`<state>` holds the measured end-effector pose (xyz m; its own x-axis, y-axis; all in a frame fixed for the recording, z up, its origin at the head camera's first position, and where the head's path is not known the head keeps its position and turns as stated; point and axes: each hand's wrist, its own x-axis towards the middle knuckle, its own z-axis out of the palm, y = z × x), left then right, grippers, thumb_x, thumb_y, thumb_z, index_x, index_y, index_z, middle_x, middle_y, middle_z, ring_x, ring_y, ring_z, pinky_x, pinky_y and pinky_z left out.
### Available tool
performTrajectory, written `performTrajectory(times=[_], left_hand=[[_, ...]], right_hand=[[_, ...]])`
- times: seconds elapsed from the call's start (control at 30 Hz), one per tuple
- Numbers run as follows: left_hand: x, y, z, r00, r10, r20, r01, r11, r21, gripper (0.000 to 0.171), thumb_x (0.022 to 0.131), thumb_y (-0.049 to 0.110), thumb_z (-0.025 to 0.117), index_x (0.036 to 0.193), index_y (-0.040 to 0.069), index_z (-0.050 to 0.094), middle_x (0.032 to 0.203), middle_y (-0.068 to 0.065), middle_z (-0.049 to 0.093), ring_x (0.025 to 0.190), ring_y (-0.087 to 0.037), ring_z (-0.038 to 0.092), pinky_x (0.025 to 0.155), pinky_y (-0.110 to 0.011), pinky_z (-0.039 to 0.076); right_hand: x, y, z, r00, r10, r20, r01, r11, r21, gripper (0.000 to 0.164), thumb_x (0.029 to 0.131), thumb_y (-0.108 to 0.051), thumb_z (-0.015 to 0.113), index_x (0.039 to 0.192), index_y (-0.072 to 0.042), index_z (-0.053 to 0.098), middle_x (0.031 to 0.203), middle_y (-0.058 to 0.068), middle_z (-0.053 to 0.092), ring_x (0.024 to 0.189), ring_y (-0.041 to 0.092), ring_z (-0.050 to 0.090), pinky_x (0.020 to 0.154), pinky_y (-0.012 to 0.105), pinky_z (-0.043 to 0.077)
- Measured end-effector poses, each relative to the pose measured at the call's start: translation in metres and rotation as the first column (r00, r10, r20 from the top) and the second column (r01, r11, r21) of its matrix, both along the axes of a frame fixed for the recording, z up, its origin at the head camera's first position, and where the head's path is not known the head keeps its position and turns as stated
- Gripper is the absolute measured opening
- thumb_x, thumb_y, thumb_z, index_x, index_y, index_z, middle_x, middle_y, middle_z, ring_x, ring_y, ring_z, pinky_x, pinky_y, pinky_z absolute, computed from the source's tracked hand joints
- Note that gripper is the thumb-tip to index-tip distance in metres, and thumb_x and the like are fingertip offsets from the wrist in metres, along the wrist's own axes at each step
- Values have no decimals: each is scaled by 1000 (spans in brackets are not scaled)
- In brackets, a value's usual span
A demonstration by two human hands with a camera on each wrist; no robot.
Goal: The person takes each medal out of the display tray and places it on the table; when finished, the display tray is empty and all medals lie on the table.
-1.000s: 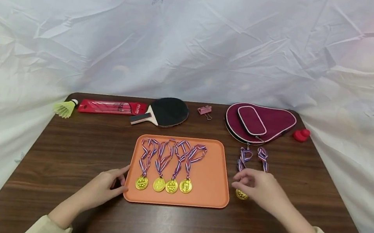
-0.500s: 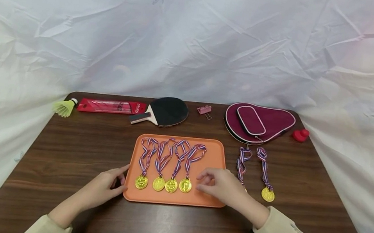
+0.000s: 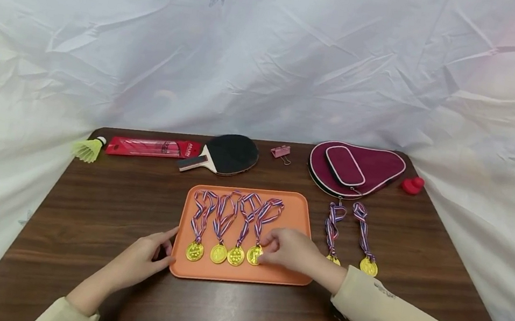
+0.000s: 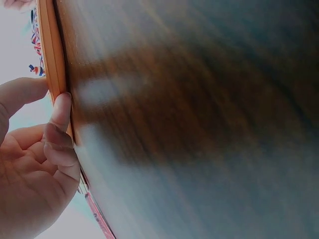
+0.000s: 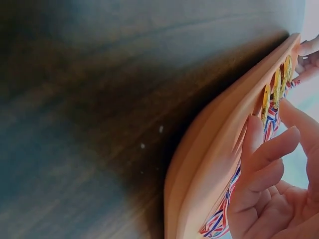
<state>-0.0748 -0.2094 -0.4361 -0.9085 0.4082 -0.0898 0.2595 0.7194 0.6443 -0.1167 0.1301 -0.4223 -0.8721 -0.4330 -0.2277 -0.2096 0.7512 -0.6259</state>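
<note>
An orange tray (image 3: 284, 272) bears several gold medals on striped ribbons, laid side by side. My right hand (image 3: 292, 249) reaches over its right side. Thumb and index finger pinch the rightmost gold medal (image 3: 253, 255) at its right edge, covering part of it. In the right wrist view, the fingertips (image 5: 254, 130) meet at that medal, the other fingers curled toward the palm. My left hand (image 3: 144, 254) rests against the tray's left edge. In the left wrist view, its thumb and a fingertip (image 4: 61, 107) touch the tray's side, not wrapped round it.
Right of the tray lie two more medals, one (image 3: 369, 266) in full sight, the other (image 3: 333, 259) partly behind my forearm. Along the back are a shuttlecock (image 3: 88, 149), red packet (image 3: 151, 147), table tennis bat (image 3: 234, 154), binder clip (image 3: 281, 151), maroon case (image 3: 378, 168) and red knob-shaped object (image 3: 412, 185).
My right hand has come left from the loose medals, over the tray, to the rightmost medal on it, which has shifted slightly left. My left hand has stayed at the tray's edge.
</note>
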Motion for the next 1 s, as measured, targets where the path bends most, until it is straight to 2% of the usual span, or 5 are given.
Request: performTrajectory(times=[0.27,0.4,0.57,1.0], left_hand=[[0,0,-2,1000,1,-22,-1,1000,0,60,81,17,67,132,-1,40,77,8,49,54,-3,40,48,-21,35],[-1,0,-3,999,-4,-33,4,1000,-1,60,81,17,67,131,-1,41,77,8,49,55,-3,40,48,-20,35],[-1,-1,-2,1000,-6,-24,6,1000,1,60,81,17,67,132,-1,40,77,8,49,54,-3,40,48,-20,35],[-2,-1,-2,1000,-10,-25,11,1000,16,60,81,17,67,132,0,40,77,8,49,54,-3,40,47,-20,35]], right_hand=[[-7,-10,-3,999,-9,-48,15,991,129,36,62,-51,75,74,-19,61,57,-11,53,53,8,48,51,27,38],[-8,-11,-2,998,-17,-59,26,986,162,34,61,-48,76,71,-19,61,57,-9,51,54,9,47,50,27,38],[-8,-5,2,999,-36,-17,39,987,157,31,62,-41,78,73,-17,61,60,-8,53,56,9,48,51,28,39],[-7,1,1,999,-18,-44,23,994,107,25,64,-38,78,71,-21,60,60,-11,54,57,7,50,53,28,40]])
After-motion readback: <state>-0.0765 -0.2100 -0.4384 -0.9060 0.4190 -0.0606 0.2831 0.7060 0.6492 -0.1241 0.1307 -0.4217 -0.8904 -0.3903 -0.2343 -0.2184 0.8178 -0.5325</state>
